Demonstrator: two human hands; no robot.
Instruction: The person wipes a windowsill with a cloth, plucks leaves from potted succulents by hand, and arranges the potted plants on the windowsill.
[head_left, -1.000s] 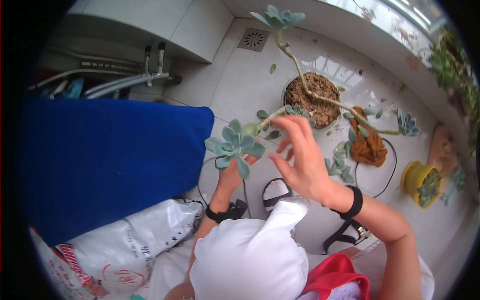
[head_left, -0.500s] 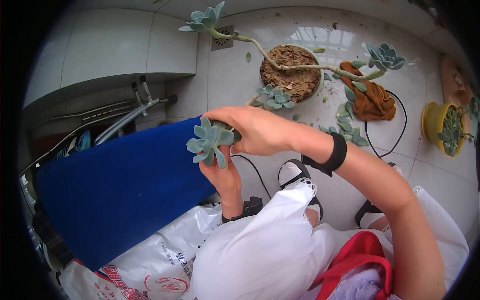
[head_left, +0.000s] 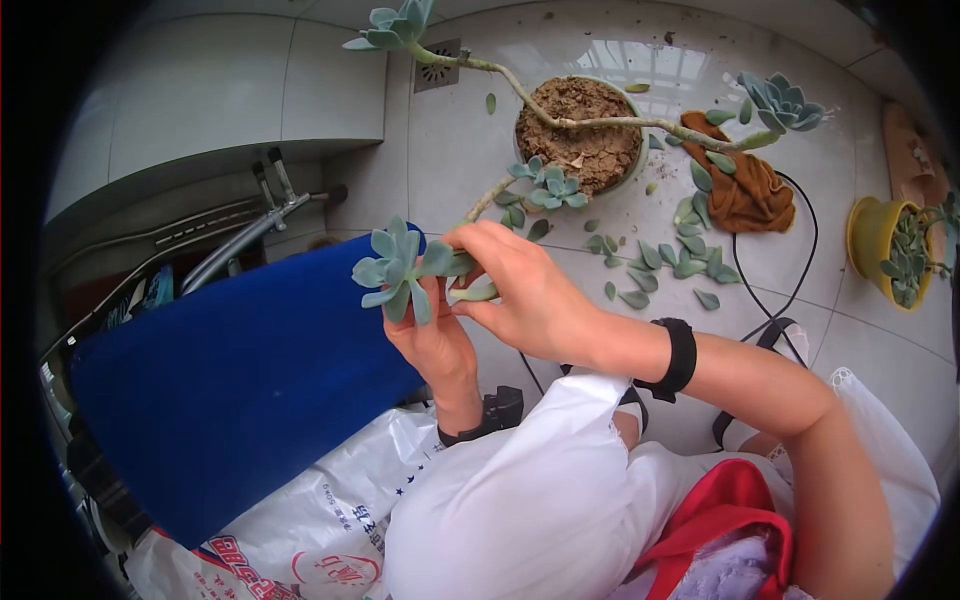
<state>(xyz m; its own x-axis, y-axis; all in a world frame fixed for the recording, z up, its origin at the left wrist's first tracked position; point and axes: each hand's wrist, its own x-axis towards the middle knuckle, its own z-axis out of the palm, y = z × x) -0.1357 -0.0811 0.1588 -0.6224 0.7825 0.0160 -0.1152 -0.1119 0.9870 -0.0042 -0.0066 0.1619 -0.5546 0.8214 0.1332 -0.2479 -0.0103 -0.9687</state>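
A pale green succulent rosette (head_left: 393,270) faces up at the end of a long bare stem over the blue seat's edge. From below, my left hand (head_left: 440,350) is closed around the stem just under the rosette, its grip partly hidden by leaves. My right hand (head_left: 530,290) is closed beside it, with a thick succulent leaf (head_left: 475,293) between its thumb and fingers. Behind my right hand the stem (head_left: 490,198) runs towards a round pot (head_left: 640,160) of dry brown soil. A smaller rosette (head_left: 555,188) hangs by that pot's near rim.
Loose leaves (head_left: 690,255) lie scattered on the tiled floor. A brown cloth (head_left: 750,200) and black cable (head_left: 812,235) are right of the pot. Further right stands a yellow pot (head_left: 858,235). The blue seat (head_left: 250,370) and a white plastic bag (head_left: 340,490) are at left.
My right hand has moved down and right from the rosette, and a leaf now shows in its fingers. The rosette has shifted slightly left; more fallen leaves are visible on the floor.
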